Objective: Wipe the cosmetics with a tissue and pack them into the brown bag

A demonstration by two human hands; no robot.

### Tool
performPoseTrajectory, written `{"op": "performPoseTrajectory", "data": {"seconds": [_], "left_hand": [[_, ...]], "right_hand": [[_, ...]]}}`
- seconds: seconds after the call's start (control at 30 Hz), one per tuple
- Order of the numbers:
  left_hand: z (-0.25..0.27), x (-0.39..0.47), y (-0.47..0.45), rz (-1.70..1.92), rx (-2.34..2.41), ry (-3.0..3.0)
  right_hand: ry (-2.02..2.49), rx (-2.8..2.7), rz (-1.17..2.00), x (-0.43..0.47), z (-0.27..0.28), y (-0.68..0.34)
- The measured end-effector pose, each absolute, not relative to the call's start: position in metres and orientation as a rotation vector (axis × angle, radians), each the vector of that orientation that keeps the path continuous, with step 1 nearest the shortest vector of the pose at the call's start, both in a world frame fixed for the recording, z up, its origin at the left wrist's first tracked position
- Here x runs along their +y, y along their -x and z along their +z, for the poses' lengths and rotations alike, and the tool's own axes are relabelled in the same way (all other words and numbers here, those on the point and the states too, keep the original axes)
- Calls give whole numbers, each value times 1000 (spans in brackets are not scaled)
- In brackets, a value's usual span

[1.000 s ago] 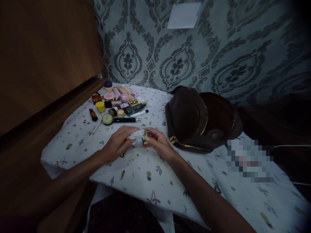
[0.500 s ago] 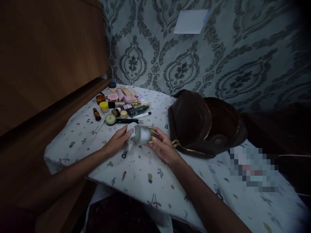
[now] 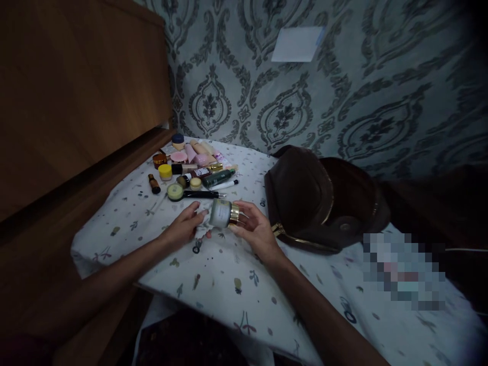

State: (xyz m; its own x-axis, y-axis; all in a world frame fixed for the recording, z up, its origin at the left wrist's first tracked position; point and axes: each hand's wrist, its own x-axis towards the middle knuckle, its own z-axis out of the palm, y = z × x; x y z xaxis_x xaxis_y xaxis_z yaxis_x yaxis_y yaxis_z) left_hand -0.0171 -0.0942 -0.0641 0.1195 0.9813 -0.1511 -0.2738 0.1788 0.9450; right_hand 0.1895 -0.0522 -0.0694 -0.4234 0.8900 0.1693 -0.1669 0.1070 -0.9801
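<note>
From where I stand, the small frosted glass jar with a shiny gold lid (image 3: 221, 213) is up between the person's two hands, tipped onto its side above the near part of the tabletop (image 3: 223, 284), which a white patterned cloth covers. The right hand (image 3: 256, 230) has its grip curled around the lid, fingers over the far side and thumb on the near side, probably because that end gives a firm hold and leaves the glass body free. The left hand (image 3: 186, 222) pinches a crumpled white tissue (image 3: 203, 223) in a narrow grip against the base, which likely helps steady the jar from the left.

The other cosmetics lie bunched at the far left, perhaps to keep the near area free for working: a squat jar with a yellow lid (image 3: 165, 172), a dark green tube (image 3: 218, 178), and a slim black stick (image 3: 202, 194), among others. A brown leather bag (image 3: 301, 193) sits gaping to the right, well within reach.

A second ago the tissue was wrapped over the glass, with the left hand on top; now it is down at the base, and the label and more of the gold lid show. The bunch and the bag keep their places.
</note>
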Motion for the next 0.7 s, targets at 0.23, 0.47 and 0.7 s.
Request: {"op": "performPoseTrajectory", "data": {"seconds": [0.23,0.47,0.7], "left_hand": [[-57,-99,21,1161,1056,-1319],[-54,-106,26,1148,1154,-1852],[-74,-103,29,1112,1244,-2543]], "right_hand": [[762,-1498,1444,-49,-72,-190],[821,-1380,1503,-48,-73,-191],[716,-1042,1796,-45,-72,-193]]}}
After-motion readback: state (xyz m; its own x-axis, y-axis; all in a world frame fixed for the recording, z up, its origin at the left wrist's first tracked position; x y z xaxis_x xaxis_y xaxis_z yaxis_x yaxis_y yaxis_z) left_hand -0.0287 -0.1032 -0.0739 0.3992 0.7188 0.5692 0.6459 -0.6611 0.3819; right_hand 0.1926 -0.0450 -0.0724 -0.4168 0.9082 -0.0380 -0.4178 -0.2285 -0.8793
